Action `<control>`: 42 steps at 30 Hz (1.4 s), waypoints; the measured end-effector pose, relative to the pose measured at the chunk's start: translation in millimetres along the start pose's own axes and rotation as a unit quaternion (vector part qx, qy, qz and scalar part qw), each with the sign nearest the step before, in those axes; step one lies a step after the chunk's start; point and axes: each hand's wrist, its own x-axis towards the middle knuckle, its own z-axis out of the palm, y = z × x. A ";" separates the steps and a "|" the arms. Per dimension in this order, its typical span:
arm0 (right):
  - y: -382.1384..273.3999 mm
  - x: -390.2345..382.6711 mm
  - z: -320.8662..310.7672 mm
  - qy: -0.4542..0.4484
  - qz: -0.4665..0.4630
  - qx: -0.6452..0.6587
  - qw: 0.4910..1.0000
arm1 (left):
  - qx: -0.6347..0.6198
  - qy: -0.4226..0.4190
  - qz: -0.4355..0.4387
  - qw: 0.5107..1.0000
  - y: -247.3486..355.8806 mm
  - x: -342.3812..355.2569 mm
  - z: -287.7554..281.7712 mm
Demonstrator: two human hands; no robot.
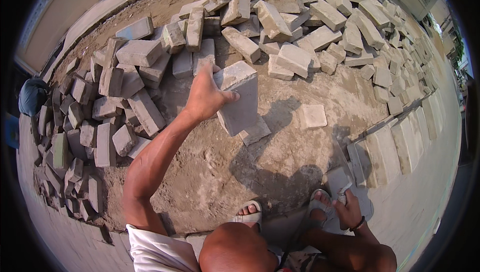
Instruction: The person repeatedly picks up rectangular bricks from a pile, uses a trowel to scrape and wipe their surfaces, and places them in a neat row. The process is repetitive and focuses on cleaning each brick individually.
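My left hand (207,94) grips a grey concrete paving block (241,99) by its left end, thumb across the near face. The block is tilted and held above the sandy ground. A flat pale piece of block (255,131) lies just beyond and below it. At the lower right, my right hand (348,212) is closed around a hand tool with a pale, worn neck (343,189); it looks like a trowel, with the grip hidden by the fingers. This hand is close to my right foot and the near end of a row of laid blocks (382,157).
Loose blocks are heaped at the left (105,142) and across the back (320,37). A square block (314,116) lies alone on the sandy ground (200,172). Smooth pavement (420,192) runs along the right. A blue-grey rounded bundle (33,96) is at the far left.
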 end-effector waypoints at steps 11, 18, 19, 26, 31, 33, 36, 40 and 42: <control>-84.2 61.9 23.4 -0.135 0.108 0.064 0.983 | 0.018 -0.017 0.075 0.997 -52.6 -93.9 62.1; -82.6 88.6 58.6 -0.115 -0.040 0.074 0.990 | 0.060 0.007 -0.004 0.998 -72.7 -132.6 55.2; -92.3 98.5 65.5 -0.120 -0.081 0.050 0.988 | 0.038 0.007 -0.032 0.999 -74.7 -138.9 51.1; -140.2 106.5 98.3 -0.251 -0.201 -0.067 0.945 | -0.091 0.062 -0.079 0.991 -98.2 -173.8 67.7; -111.5 146.8 116.5 -0.260 -0.134 -0.170 0.941 | -0.087 0.110 -0.068 0.988 -95.3 -183.5 83.9; -104.2 178.5 105.3 -0.217 -0.079 -0.179 0.956 | -0.076 0.109 -0.054 0.990 -94.3 -184.7 82.7; -141.4 166.5 90.7 -0.204 -0.068 -0.173 0.961 | -0.081 0.120 -0.035 0.989 -98.0 -188.6 77.9; -174.7 128.4 90.0 -0.317 -0.144 -0.146 0.926 | -0.122 0.123 -0.041 0.984 -103.9 -190.0 91.6; -164.1 135.7 96.9 -0.318 -0.149 -0.159 0.923 | -0.137 0.117 -0.051 0.982 -101.7 -189.9 91.9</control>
